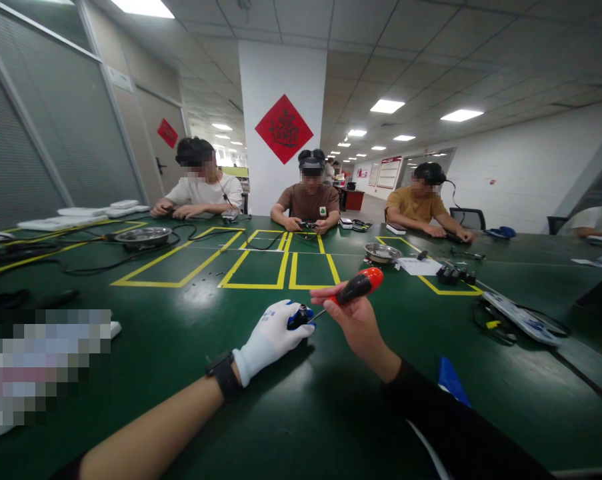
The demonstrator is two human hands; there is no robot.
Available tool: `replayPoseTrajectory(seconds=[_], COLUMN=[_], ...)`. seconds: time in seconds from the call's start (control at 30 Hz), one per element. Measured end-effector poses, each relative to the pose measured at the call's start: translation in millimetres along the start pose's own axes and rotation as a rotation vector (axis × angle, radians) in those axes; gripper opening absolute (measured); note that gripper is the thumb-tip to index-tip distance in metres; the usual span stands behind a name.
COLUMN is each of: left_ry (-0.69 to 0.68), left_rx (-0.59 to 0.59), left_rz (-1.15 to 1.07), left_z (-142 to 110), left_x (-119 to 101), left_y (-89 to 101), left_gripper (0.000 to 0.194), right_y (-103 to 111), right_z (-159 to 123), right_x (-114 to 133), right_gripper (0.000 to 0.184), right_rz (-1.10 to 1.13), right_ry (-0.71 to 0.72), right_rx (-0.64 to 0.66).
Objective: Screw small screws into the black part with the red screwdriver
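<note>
Small black part with metal tip (303,313), held just above the green table (261,427)

Left hand in white-and-blue glove (275,333) has it pinched between thumb and fingers; bare right hand (357,325) has fingers pretty straight, thumb against a red-and-black screwdriver (357,287), shaft angled toward the part.

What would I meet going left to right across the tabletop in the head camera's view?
Metal bowl, white-gloved left hand, red-and-black screwdriver handle, sheet of paper, long white power strip.
</note>
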State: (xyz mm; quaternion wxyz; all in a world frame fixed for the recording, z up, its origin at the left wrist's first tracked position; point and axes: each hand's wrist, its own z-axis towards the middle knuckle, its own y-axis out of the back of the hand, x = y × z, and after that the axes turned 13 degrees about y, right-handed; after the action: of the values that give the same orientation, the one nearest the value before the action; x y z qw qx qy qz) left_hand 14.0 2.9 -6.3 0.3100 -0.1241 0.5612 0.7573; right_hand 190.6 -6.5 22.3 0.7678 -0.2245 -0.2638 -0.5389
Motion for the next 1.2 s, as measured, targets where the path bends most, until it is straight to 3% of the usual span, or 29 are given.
replayPoseTrajectory(seconds=[0.23,0.33,0.47,0.6,0.83,1.0,1.2], left_ry=[0.004,0.013,0.014,0.004,0.018,0.015,0.013], left_rx=[0.012,0.011,0.001,0.007,0.010,0.007,0.009], left_rz=[0.003,0.006,0.012,0.006,-0.008,-0.008,-0.016], left_z=[-1.3,-2.0,-1.8,-1.3,-1.9,-2.2,-1.9], left_x=[-3.1,-5.2,-4.6,-2.4,-4.8,-5.3,-4.5], left_y=[3.9,5.0,3.5,1.9,4.0,3.9,3.9], left_gripper=[0.025,0.025,0.025,0.026,0.025,0.025,0.025], right_y=[2.3,1.3,1.5,2.7,2.8,2.7,2.6], right_z=[-0.6,-2.1,-0.9,2.6,0.6,-1.4,3.1], right_x=[-6.8,-6.0,-3.9,-4.4,-8.8,-6.5,-1.3], right_gripper=[0.013,0.024,0.034,0.027,0.019,0.030,0.026], right_rz=[0.162,0.236,0.119,0.073,0.105,0.128,0.004], right_ry=[-0.060,-0.083,-0.049,-0.033,-0.058,-0.066,-0.032], right_rx=[-0.115,-0.159,-0.113,-0.081,-0.151,-0.167,-0.123])
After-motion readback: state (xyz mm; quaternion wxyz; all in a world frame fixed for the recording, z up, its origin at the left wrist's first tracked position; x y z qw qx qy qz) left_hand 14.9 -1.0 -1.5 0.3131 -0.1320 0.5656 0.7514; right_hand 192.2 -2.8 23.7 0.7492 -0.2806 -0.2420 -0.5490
